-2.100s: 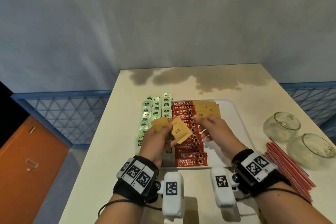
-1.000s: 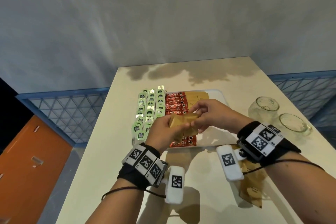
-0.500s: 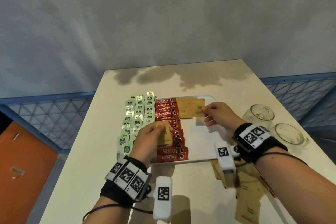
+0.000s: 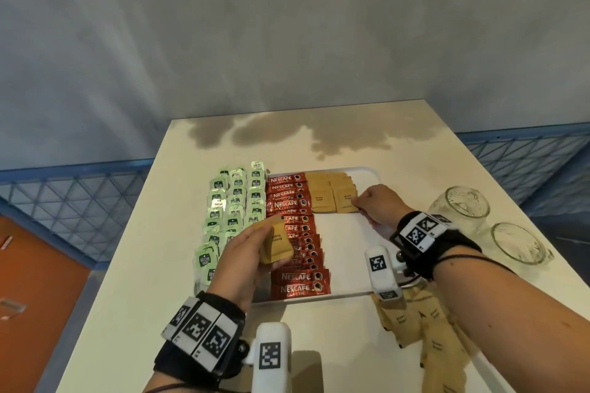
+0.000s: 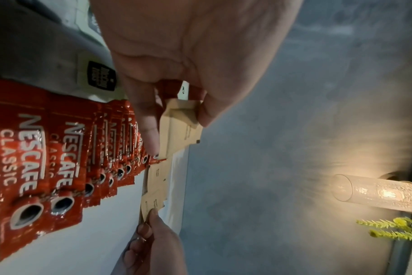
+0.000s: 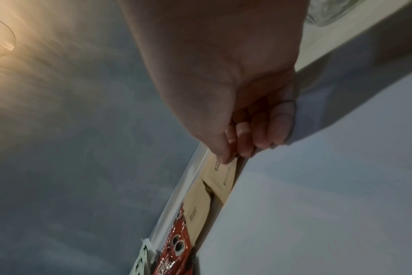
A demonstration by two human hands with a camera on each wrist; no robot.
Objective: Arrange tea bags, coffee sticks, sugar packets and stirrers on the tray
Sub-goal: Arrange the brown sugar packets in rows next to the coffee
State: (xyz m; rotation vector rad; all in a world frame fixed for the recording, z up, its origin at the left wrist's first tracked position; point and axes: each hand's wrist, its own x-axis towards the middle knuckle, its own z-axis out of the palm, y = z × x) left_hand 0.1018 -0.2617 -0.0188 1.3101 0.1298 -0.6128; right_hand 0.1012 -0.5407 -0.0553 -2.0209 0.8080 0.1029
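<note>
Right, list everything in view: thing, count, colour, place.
tray: one, white, table centre
tea bags: many, green, left columns on tray
coffee sticks: many, red, middle column
sugar packets: several, brown, far right of sticks
loose packets: several, brown, on table near right forearm
glasses: two, clear, on their sides at right
table: one, cream
left hand: holds small brown stack
right hand: pinches a tray packet
</note>
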